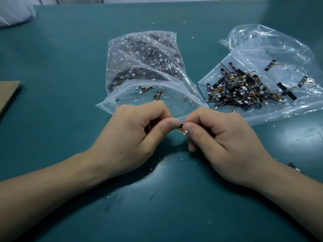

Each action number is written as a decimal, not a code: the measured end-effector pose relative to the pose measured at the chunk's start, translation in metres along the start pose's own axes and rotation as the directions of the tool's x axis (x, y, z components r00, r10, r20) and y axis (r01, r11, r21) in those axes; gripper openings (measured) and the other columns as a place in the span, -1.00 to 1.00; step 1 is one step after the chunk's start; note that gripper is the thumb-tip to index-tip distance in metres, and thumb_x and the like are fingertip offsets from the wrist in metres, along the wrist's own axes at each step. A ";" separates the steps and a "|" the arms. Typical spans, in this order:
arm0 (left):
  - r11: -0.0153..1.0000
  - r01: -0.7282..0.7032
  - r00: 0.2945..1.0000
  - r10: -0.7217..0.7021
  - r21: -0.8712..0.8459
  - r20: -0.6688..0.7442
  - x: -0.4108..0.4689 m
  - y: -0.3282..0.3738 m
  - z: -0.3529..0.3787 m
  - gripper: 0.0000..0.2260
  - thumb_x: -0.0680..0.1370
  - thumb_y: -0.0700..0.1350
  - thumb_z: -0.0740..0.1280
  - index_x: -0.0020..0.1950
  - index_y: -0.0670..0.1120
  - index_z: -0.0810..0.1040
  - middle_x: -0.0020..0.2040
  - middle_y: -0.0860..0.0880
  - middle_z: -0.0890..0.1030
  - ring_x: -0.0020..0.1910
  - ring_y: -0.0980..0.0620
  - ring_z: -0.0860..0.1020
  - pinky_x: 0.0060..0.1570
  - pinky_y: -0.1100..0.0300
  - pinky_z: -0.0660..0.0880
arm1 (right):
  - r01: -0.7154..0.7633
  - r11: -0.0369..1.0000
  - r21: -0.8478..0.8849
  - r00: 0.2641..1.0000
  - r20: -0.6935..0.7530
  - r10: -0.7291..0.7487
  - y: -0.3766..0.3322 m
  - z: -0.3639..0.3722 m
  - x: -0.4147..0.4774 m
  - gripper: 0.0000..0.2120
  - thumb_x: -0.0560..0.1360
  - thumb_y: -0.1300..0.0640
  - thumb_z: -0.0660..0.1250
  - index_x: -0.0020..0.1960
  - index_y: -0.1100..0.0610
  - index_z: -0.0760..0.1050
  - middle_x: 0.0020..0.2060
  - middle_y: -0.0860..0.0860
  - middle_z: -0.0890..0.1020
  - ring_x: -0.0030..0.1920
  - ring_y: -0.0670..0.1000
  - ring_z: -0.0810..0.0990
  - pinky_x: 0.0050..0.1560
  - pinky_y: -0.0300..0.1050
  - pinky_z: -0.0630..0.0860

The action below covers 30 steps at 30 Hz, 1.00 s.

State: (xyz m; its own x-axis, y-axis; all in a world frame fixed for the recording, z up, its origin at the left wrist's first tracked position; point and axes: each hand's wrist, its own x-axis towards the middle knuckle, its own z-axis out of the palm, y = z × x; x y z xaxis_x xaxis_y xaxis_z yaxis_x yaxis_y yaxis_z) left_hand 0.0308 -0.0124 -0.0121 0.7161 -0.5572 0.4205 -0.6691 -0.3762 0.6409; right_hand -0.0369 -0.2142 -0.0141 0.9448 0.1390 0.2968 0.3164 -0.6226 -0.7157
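Small black board (180, 126) mostly hidden between thumbs; cardboard (7, 95) cut off left.

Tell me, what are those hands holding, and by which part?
One small black strip, pinched at its two ends: the left hand takes the left end, the right hand the right. Its coloured wires and white plug show between the thumbs.

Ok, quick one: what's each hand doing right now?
Left hand: closed, pinching one end of the small black strip.
Right hand: closed, pinching the other end of the same strip.
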 end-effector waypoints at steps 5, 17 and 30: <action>0.996 -0.007 0.999 0.012 -0.086 0.052 -0.001 0.003 -0.003 -0.84 0.61 -0.05 0.31 -0.14 -0.05 0.54 -0.44 0.16 0.41 -0.48 0.15 0.39 -0.39 0.43 0.26 | -0.018 0.999 0.034 0.999 -0.033 0.019 0.000 -0.001 0.000 -0.84 0.65 0.07 0.30 -0.10 -0.03 0.54 -0.39 -0.09 0.61 -0.40 -0.08 0.53 -0.33 -0.37 0.34; 0.998 -0.034 0.997 0.038 -0.052 0.071 -0.001 0.004 -0.004 -0.88 0.57 -0.13 0.33 -0.18 -0.05 0.53 -0.45 0.10 0.43 -0.49 0.04 0.41 -0.45 0.28 0.30 | -0.020 0.999 0.049 1.000 0.008 0.020 -0.003 -0.001 0.000 -0.83 0.61 0.07 0.32 -0.16 0.02 0.53 -0.43 0.02 0.58 -0.44 0.03 0.46 -0.40 -0.09 0.38; 0.991 -0.104 0.986 0.113 -0.082 0.120 -0.001 0.006 -0.007 -0.88 0.53 -0.13 0.32 -0.22 -0.07 0.53 -0.44 0.10 0.44 -0.47 0.06 0.40 -0.40 0.34 0.30 | 0.019 0.995 0.098 0.998 0.060 -0.025 -0.004 -0.004 -0.002 -0.80 0.59 0.07 0.31 -0.21 0.04 0.49 -0.45 -0.01 0.53 -0.45 0.01 0.49 -0.42 -0.19 0.37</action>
State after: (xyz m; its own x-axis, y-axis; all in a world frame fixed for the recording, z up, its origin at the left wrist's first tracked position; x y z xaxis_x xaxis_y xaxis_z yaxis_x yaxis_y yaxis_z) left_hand 0.0271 -0.0093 -0.0042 0.6065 -0.6812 0.4100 -0.7211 -0.2541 0.6445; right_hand -0.0401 -0.2150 -0.0097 0.9400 0.2006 0.2761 0.3412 -0.5417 -0.7682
